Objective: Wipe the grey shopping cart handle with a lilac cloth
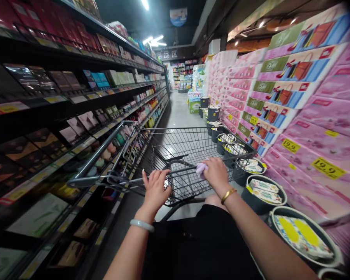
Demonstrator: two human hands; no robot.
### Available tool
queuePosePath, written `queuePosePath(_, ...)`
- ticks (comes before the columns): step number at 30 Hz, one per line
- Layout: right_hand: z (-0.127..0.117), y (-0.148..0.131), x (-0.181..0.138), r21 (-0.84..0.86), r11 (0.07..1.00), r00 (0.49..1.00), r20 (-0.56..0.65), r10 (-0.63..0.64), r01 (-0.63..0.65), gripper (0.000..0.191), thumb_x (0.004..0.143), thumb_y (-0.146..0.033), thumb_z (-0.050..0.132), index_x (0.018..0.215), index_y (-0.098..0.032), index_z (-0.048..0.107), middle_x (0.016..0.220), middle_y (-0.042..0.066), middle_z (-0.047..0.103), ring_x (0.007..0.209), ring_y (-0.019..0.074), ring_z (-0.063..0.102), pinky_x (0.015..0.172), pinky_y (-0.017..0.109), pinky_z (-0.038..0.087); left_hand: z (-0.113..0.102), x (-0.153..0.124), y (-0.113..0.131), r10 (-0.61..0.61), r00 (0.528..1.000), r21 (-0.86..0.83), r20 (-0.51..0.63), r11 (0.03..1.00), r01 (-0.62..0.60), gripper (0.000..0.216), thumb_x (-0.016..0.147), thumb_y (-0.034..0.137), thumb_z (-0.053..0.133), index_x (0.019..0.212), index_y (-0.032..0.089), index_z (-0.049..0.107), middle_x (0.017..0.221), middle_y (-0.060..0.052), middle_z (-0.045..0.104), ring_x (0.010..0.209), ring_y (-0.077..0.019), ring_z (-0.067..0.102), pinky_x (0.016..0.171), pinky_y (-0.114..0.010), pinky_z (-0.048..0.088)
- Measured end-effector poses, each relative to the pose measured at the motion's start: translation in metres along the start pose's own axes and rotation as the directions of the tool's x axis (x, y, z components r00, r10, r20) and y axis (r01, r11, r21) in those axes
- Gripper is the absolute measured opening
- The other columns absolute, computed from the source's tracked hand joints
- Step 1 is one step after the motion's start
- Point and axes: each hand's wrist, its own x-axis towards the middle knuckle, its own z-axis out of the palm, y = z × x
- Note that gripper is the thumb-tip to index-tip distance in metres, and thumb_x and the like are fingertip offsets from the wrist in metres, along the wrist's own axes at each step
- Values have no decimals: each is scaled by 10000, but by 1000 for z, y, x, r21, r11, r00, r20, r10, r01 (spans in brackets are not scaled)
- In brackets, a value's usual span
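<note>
A dark metal shopping cart point(186, 136) stands sideways in front of me, its handle end to the left. My left hand point(157, 186) grips the near top rail, fingers over the bar and thumb on my side. Farther right along that rail, my right hand point(217, 175) is closed around a crumpled lilac cloth point(202, 168), which touches the bar. Through the mesh, no goods show in the basket. A pale bangle circles the left wrist and a gold-coloured one the right.
Shelves of boxed goods point(76, 79) line the left side. Stacked pink packages point(317, 147) with yellow price tags rise on the right. Along their foot runs a row of dark round buckets point(264, 194) holding wrapped packs. The grey aisle floor point(179, 109) stretches ahead.
</note>
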Motion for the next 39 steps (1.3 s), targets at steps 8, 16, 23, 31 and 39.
queuePosePath(8,0,-2,8,4,993,990,73,-119,119,354,841,-148,581,1125,-292,736,1160,58,688,1120,243,518,890,344,385,-4,21,-26,-37,998,8,52,999,36,456,760,141,523,1174,309,616,1242,-3,652,1295,-245,480,1200,-621,-130)
queuePosePath(16,11,50,-3,-26,989,976,-169,139,-145,361,870,-145,512,1140,-252,727,1291,78,633,1180,280,480,914,381,388,-7,37,-28,-160,987,158,7,975,157,357,761,137,530,1085,232,643,1146,-78,678,1235,-288,532,1193,-678,-34)
queuePosePath(23,33,54,-13,45,997,985,-163,-61,69,557,819,-88,498,1325,-275,637,1311,65,616,1238,252,463,1047,405,382,39,61,70,145,982,-68,119,988,-138,712,764,124,552,1454,244,423,1431,-81,563,1419,-287,389,1208,-650,-98)
queuePosePath(31,10,108,-23,-44,998,984,-166,-60,53,580,816,-96,518,1355,-290,612,1291,63,626,1222,249,479,1042,404,404,73,59,86,263,963,-38,66,965,-261,564,753,103,555,1300,240,555,1232,-55,655,1203,-232,538,1257,-502,33)
queuePosePath(39,22,47,-20,68,997,986,-164,-25,37,518,831,-83,475,1281,-261,661,1279,50,642,1235,229,481,1079,385,388,70,59,77,221,971,12,88,975,-223,558,711,158,600,1263,221,558,1235,-83,640,1183,-277,523,1165,-499,214)
